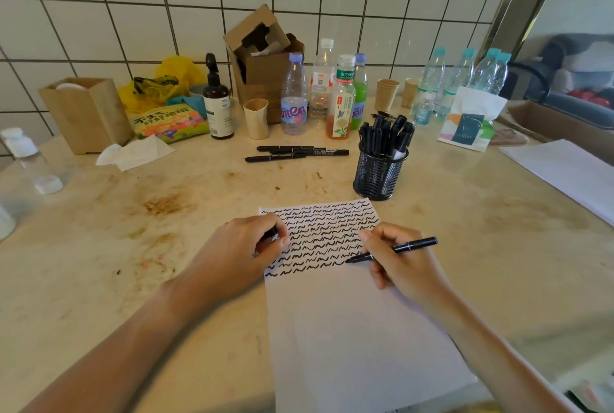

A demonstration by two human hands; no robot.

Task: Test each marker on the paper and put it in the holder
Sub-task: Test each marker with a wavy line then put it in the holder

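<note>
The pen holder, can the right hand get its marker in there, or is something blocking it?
Probably yes. The mesh holder stands just beyond the paper, bare table between it and the right hand. It looks crowded, though.

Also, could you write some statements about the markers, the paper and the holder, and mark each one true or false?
1. The right hand holds a marker with its tip on the paper. True.
2. The mesh holder is empty. False: it is full of black markers.
3. Some loose markers lie on the table, left of the holder. True.
4. The paper is blank. False: rows of black squiggles cover its upper part.
5. The left hand rests by the paper's left edge. True.
</note>
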